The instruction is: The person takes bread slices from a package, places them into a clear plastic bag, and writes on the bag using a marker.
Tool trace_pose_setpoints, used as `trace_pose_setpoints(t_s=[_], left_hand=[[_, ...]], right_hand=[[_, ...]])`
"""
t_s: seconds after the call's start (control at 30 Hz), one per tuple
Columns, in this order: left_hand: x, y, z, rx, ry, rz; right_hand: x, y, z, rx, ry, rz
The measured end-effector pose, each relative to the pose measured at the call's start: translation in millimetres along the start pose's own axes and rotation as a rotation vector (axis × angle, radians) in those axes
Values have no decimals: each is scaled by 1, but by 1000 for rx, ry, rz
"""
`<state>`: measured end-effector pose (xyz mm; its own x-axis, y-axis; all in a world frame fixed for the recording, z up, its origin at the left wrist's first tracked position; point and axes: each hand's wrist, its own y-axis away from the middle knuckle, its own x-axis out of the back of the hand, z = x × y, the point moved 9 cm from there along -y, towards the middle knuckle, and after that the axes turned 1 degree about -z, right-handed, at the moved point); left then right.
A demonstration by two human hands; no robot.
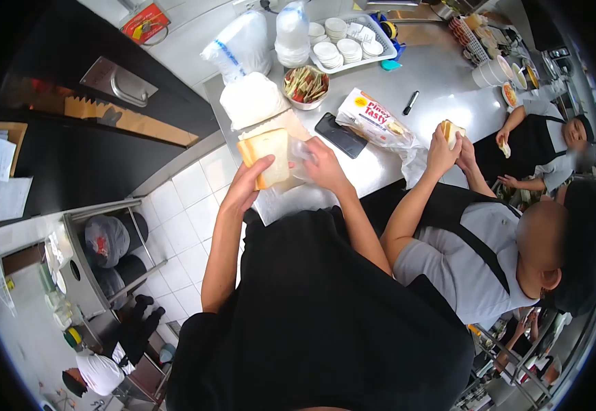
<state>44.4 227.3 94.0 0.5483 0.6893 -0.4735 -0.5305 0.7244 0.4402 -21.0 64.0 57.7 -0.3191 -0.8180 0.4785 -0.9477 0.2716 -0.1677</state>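
“One smooth steel table [442, 75] extends beyond the bread [272, 152], with a glossy, printed loaf bag [373, 118] to the bread's right.”

“How does the bread lie?”

“Soft, squarish, brown-crusted, longer side pointing away from me, clamped between my left grip's [249, 185] thumb and fingers.”

“Your right grip [325, 166]?”

“Just right of the bread, farther than my left, fingers together on thin, crinkled clear plastic [303, 152].”

The head camera looks forward and steeply down over the wearer's torso [318, 308], close above the bench's [442, 72] near edge; its wide, curved field reaches the tiled floor [192, 198] on the left.
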Motion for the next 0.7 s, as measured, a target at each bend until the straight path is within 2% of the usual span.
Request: trace_pose_setpoints(t_s=[0.1,0.17,0.27,0.33,0.47,0.57,0.67,0.7], left_hand=[[27,-9,1,-12,81,-37],[44,-21,-10,54,94,-63],[70,-54,-47,122,131,-67],[86,-85,-77,113,103,-32],[83,-132,-99,49,-139,7],[76,-151,-110,89,-318,0],[89,-176,-130,89,-460,-63],[99,-177,-122,19,-641,45]], right_hand=[[40,7,11,-68,-70,184],[59,18,29,-148,-145,285],[64,24,34,-148,-249,336],[64,27,27,-176,-142,323],[82,34,-7,-230,-25,438],[93,46,10,-337,-12,480],[98,50,6,-225,-15,515],[96,49,4,-232,-43,475]])
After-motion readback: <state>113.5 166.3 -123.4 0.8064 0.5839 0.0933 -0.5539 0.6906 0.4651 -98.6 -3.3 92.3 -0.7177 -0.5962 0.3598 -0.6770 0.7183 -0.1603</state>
